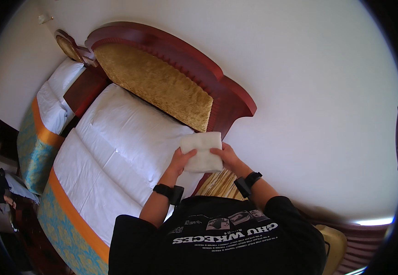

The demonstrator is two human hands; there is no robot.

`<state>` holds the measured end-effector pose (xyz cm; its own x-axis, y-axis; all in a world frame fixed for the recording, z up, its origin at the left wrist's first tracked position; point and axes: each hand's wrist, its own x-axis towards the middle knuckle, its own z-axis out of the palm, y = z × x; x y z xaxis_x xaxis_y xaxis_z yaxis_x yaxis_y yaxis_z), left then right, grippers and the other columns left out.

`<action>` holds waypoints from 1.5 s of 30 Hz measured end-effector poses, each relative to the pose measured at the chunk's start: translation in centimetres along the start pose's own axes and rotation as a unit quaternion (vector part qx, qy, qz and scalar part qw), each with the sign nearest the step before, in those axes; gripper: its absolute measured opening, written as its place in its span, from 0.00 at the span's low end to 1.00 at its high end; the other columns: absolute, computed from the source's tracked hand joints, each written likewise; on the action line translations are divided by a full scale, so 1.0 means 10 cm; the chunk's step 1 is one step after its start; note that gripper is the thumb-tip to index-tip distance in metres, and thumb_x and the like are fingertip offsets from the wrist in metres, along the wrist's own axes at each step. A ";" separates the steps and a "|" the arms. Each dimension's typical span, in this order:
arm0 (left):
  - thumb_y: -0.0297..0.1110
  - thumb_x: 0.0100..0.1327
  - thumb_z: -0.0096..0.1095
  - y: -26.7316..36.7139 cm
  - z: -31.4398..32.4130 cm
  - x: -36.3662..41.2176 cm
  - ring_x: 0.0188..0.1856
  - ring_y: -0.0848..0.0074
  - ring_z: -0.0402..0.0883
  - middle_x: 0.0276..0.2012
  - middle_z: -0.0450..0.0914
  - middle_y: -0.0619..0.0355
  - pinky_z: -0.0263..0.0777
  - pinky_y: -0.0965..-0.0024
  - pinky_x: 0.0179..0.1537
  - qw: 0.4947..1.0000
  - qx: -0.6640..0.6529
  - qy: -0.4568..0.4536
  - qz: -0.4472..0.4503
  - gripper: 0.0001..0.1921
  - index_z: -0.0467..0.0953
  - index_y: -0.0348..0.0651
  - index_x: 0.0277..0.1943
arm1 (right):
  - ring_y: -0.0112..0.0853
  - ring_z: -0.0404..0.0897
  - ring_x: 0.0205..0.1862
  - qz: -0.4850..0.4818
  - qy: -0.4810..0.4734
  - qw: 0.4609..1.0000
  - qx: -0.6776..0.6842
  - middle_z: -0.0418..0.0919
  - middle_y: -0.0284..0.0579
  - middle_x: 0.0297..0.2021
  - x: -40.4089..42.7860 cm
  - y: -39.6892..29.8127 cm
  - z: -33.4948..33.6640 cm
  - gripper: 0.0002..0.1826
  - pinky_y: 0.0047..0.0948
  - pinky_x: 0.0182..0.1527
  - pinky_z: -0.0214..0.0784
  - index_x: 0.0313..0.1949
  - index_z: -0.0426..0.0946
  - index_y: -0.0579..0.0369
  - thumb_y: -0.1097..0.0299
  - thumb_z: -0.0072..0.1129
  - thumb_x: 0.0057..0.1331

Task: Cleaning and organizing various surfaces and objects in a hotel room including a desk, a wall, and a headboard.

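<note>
Between my two hands is a folded white cloth, compact and roughly square. My left hand grips its left edge, thumb on top. On the opposite edge, my right hand holds it the same way; the fingers of both hands are largely hidden beneath the cloth. Behind and to the left spreads a bed with a white duvet and a white pillow. The cloth is held in front of the pillow's near corner and the end of the headboard, which has gold padding in a dark red wooden frame.
An orange-edged blue and gold bed runner covers the bed's foot. Left of a red wooden nightstand stands a second bed. A person is at the far left. Behind me at right are a yellow chair and a curtain.
</note>
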<state>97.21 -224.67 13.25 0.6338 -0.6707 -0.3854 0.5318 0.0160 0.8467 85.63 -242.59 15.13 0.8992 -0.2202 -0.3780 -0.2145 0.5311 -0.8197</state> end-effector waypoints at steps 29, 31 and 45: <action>0.30 0.60 0.64 1.40 1.36 0.76 0.46 0.70 0.79 0.47 0.78 0.50 0.73 0.68 0.45 0.969 -0.061 0.036 0.237 0.20 0.70 0.30 0.53 | 0.44 0.60 0.67 -0.468 0.200 0.465 -0.725 0.62 0.54 0.64 0.32 -1.75 0.47 0.46 0.47 0.69 0.47 0.64 0.60 0.58 0.44 0.60 0.51; 0.30 0.60 0.64 1.40 1.37 0.77 0.46 0.70 0.79 0.47 0.78 0.50 0.73 0.68 0.45 0.969 -0.053 0.040 0.240 0.20 0.70 0.31 0.53 | 0.44 0.61 0.67 -0.463 0.197 0.466 -0.728 0.62 0.54 0.64 0.32 -1.77 0.45 0.46 0.47 0.69 0.48 0.64 0.60 0.59 0.43 0.61 0.51; 0.26 0.60 0.63 0.98 1.65 0.76 0.47 0.72 0.78 0.47 0.78 0.52 0.73 0.70 0.48 0.958 0.049 0.011 0.282 0.18 0.70 0.32 0.53 | 0.44 0.61 0.66 -0.441 0.244 0.526 -0.686 0.62 0.53 0.64 -0.01 -1.52 0.05 0.47 0.46 0.68 0.50 0.64 0.59 0.59 0.48 0.64 0.49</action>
<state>97.96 -241.84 24.70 0.8167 -0.5606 0.1371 0.0466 0.3009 0.9525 89.00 -250.25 27.81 0.7468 -0.2470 0.6175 -0.1697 -0.9685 -0.1821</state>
